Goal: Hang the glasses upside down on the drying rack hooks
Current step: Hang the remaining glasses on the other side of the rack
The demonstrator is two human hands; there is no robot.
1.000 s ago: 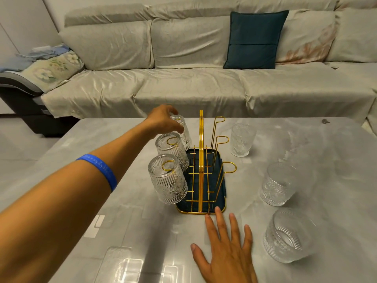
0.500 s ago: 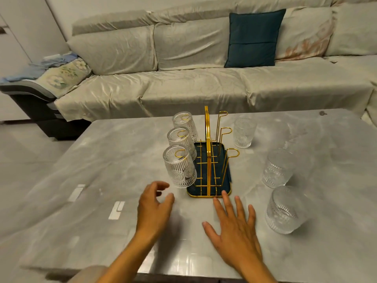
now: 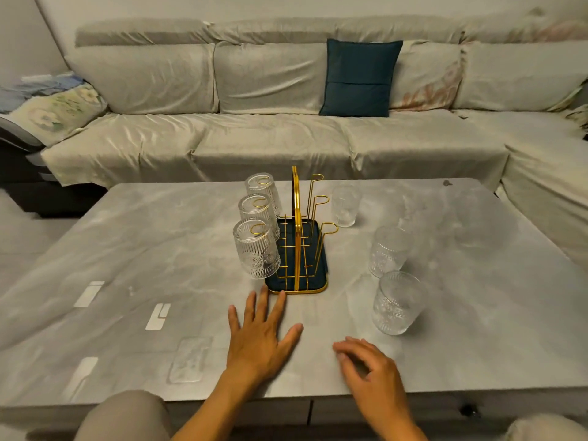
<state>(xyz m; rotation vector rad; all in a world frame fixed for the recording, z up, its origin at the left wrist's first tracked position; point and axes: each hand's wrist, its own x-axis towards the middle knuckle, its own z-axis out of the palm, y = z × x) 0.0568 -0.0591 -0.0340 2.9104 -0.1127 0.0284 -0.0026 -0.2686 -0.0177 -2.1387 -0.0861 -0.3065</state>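
A gold wire drying rack (image 3: 296,198) with a dark blue tray stands mid-table. Three ribbed glasses hang upside down on its left hooks: near (image 3: 256,249), middle (image 3: 257,210), far (image 3: 262,188). The three right hooks (image 3: 329,227) are bare. To the right of the rack, three more glasses stand on the table: far (image 3: 345,205), middle (image 3: 389,251), near (image 3: 397,302). My left hand (image 3: 261,332) lies flat in front of the rack, fingers spread. My right hand (image 3: 372,370) rests near the front edge, fingers loosely curled, holding nothing, a short way from the near glass.
The grey marble-look table (image 3: 152,243) has its front edge just under my wrists. A covered sofa (image 3: 270,138) with a dark teal cushion (image 3: 359,78) runs behind the table and down the right side. My knees show at the bottom.
My left hand let go of the far hanging glass, drew back and now lies flat before the rack. My right hand slid back toward the front edge and curled its fingers.
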